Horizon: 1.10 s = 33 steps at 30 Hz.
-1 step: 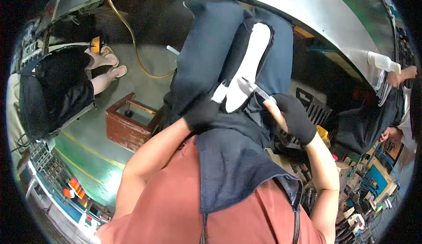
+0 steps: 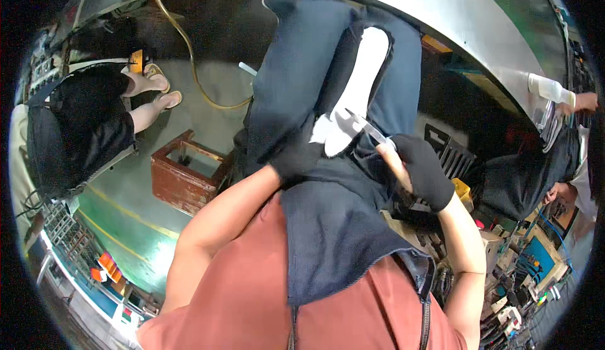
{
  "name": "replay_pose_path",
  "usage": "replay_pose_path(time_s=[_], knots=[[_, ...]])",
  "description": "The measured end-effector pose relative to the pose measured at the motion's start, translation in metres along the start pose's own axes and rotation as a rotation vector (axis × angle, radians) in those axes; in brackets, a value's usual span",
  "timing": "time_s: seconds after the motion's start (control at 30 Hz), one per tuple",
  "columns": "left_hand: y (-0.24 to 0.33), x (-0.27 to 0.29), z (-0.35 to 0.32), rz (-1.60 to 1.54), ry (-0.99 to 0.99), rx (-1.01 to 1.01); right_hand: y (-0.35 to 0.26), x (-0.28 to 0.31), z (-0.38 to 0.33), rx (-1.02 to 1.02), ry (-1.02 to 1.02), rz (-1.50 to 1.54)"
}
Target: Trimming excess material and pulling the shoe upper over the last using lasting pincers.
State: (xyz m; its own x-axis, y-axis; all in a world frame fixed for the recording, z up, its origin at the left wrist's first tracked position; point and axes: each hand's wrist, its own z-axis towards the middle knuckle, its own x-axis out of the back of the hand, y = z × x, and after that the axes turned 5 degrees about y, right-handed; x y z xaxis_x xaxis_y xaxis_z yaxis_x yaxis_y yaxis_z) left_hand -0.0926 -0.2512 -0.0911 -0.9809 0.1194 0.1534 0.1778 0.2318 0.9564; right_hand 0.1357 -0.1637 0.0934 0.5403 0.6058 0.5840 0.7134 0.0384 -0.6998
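matt dark denim garment (image 2: 296, 66), white cloth lining (image 2: 362, 73), shiny metal snips (image 2: 365, 126)

Both bare forearms rise from the lower edge and converge toward the middle of the view. The left hand (image 2: 297, 156), in a black glove, is clenched with its fingers curled shut in a pinching grip, the wrist bent slightly inward above a long, angled forearm. The right hand (image 2: 421, 168), also in a black glove that leaves the fingertips bare, is closed in a grip, its bare index finger (image 2: 389, 158) extended forward, wrist straight, elbow bent low at right.
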Motion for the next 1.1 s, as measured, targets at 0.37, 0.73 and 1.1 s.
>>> replay_pose_path(time_s=[0.37,0.73,1.1], knots=[[0.011,0.012,0.022,0.221,-0.369,0.038,0.001,-0.022,0.014,0.172,0.055,-0.287],[0.191,0.160,0.036,0.218,-0.053,-0.056,0.038,0.029,-0.057,-0.239,0.147,0.069],[0.064,0.012,0.050,-0.018,-0.023,-0.103,0.022,0.002,-0.056,-0.294,0.085,0.185]])
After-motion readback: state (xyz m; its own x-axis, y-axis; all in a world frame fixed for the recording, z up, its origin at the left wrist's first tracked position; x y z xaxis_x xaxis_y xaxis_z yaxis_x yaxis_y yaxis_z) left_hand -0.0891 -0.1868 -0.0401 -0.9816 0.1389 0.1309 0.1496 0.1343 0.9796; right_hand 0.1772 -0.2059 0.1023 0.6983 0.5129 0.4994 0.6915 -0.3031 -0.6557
